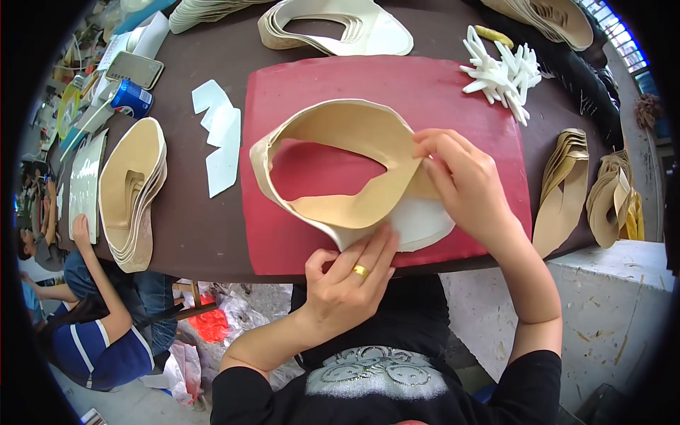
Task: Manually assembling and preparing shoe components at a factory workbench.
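Observation:
In front of me a shoe upper [345, 118], cream-white outside and tan inside, stands curved into an open loop on the red mat [467, 212]. My right hand [464, 180] pinches its right edge between thumb and fingers. At the near side, my left hand [354, 273] rests with its fingers stretched out against the upper's lower edge; a gold ring sits on one finger. The left fingertips are slightly blurred. A rounded white flap [423, 225] spreads flat on the mat between the two hands, partly under the tan lining.
Stacked tan uppers [131, 184] lie on the left; more stacks [563, 191] stand at right and along the far edge [368, 35]. White zigzag pieces [223, 145], white finger-like strips [499, 74], a blue can [132, 98] and a phone [134, 69] surround the mat. A co-worker [99, 340] sits left.

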{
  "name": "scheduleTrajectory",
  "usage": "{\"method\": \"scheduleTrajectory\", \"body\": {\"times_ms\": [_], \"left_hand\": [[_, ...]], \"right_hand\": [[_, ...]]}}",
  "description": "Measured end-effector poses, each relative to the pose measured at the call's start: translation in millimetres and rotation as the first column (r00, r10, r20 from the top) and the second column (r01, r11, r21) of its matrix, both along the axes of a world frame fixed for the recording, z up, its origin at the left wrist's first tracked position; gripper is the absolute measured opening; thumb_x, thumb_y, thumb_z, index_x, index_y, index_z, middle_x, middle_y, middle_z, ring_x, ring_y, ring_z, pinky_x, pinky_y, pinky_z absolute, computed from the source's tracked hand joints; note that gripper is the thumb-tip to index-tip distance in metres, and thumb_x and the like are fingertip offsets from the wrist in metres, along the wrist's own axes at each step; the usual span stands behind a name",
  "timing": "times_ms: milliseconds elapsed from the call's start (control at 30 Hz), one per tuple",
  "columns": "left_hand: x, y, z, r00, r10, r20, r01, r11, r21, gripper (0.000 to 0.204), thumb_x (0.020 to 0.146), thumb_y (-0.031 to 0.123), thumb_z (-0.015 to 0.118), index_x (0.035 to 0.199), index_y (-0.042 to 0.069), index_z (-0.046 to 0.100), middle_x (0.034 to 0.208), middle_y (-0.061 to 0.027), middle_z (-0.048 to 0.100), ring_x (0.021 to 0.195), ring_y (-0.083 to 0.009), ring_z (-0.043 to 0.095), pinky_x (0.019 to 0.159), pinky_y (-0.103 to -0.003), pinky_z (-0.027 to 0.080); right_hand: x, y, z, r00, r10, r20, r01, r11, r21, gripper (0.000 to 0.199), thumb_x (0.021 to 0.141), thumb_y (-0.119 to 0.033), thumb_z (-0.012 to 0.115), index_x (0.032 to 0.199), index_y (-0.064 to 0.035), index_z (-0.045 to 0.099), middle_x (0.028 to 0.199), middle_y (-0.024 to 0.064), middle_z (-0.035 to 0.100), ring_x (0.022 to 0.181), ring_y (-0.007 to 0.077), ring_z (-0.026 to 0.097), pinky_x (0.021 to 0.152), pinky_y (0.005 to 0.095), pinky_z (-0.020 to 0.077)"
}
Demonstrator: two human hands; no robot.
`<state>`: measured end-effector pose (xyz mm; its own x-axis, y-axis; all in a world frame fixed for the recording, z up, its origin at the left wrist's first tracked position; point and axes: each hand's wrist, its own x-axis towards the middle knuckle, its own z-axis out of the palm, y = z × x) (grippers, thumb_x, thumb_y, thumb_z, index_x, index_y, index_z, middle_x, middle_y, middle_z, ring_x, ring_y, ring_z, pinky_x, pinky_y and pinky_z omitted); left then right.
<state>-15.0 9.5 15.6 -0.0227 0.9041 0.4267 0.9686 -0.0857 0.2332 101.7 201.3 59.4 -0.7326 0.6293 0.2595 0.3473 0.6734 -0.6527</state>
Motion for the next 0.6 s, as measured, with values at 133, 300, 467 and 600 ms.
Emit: {"method": "scheduleTrajectory", "body": {"times_ms": [133,300,467,600], "left_hand": [[-45.7,-22.0,19.0,0.974,-0.202,-0.103,0.223,0.935,0.276,0.036,0.082,0.016,0.071,0.118,0.015,0.069,0.128,-0.0018,0.066,0.100,-0.0129,0.063,0.099,-0.040,0.037],[-116.6,-1.5,44.3,0.987,-0.086,-0.138,0.087,0.996,0.004,0.028,0.081,0.010,0.070,0.107,0.016,0.073,0.110,0.0029,0.072,0.096,-0.0153,0.064,0.111,-0.052,0.036],[-126.9,-10.9,33.8,0.969,-0.190,-0.156,0.196,0.980,0.022,0.025,0.081,0.009,0.069,0.105,0.014,0.074,0.107,0.0025,0.073,0.096,-0.0146,0.065,0.107,-0.043,0.042],[-140.6,-18.4,21.8,0.916,-0.239,-0.323,0.266,0.963,0.044,0.025,0.082,0.010,0.068,0.106,0.013,0.074,0.106,0.0013,0.074,0.097,-0.0146,0.066,0.106,-0.038,0.043]], "right_hand": [[13.6,-19.1,9.4,0.944,0.316,0.089,-0.302,0.942,-0.143,0.031,0.077,0.010,0.060,0.107,0.0026,0.063,0.121,0.0150,0.063,0.084,0.0236,0.064,0.078,0.0323,0.0544],[15.2,-39.1,1.5,0.953,0.302,0.002,-0.301,0.950,0.087,0.039,0.076,0.009,0.059,0.114,0.0025,0.063,0.122,0.0139,0.065,0.092,0.0260,0.067,0.082,0.0336,0.0560],[11.1,-45.1,-12.5,0.910,0.413,0.023,-0.405,0.878,0.254,0.041,0.077,0.006,0.063,0.118,0.0028,0.064,0.126,0.0142,0.065,0.106,0.0286,0.068,0.091,0.0363,0.0560],[10.8,-41.7,-8.8,0.874,0.479,0.084,-0.480,0.823,0.303,0.034,0.081,0.001,0.065,0.115,0.0027,0.065,0.128,0.0146,0.064,0.114,0.0288,0.065,0.097,0.0381,0.0545]]}}
